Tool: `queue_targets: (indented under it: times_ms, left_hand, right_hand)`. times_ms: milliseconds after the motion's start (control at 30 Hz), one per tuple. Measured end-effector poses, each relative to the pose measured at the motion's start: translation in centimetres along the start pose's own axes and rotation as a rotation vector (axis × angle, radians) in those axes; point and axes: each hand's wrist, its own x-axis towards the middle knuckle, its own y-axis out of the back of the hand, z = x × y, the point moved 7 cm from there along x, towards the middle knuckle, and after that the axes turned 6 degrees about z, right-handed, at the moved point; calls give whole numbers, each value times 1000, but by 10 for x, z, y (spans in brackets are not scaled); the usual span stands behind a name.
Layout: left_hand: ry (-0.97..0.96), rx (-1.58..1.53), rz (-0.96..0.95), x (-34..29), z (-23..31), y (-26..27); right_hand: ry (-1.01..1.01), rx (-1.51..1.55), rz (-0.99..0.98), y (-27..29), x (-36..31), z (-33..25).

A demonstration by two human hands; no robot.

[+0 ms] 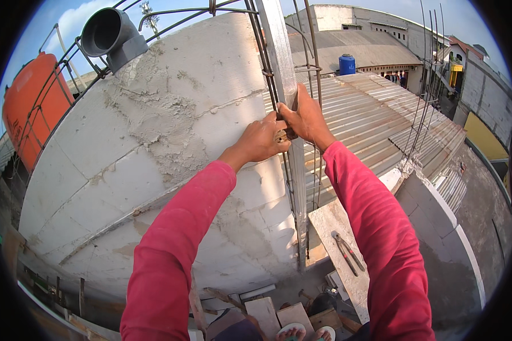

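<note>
Both arms reach up to a straight grey metal bar [277, 42], which stands upright along the edge of a white block wall [222, 125]. Around the bar closes my right hand [308, 118], thumb toward the other hand. My left hand [260, 138] is curled beside it at the wall's edge, fingertips against a small brownish piece [282, 136]; its kind is partly hidden by the fingers. Thin steel rebar rods [259, 42] tied with stirrups rise next to the bar. Below my right forearm, pincers with red-and-dark handles [348, 254] lie on a pale board [331, 227].
A grey pipe elbow [111, 37] tops the wall, with an orange tank [34, 108] behind rebar at left. Rusty corrugated roofing [370, 119] spreads at right, beyond a low block wall [438, 210]. Several boards and a hammer [306, 295] lie near my feet [293, 331].
</note>
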Motion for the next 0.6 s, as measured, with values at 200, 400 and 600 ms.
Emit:
queue_targets:
  times_ms: [200, 400, 600]
  left_hand:
    - [-97, -17, 129, -9, 1, 11]
    - [-10, 110, 252, -23, 2, 22]
    - [-197, 177, 462, -34, 6, 21]
  right_hand:
    - [5, 38, 81, 1, 3, 16]
    - [17, 98, 103, 18, -16, 19]
    - [102, 92, 63, 22, -54, -6]
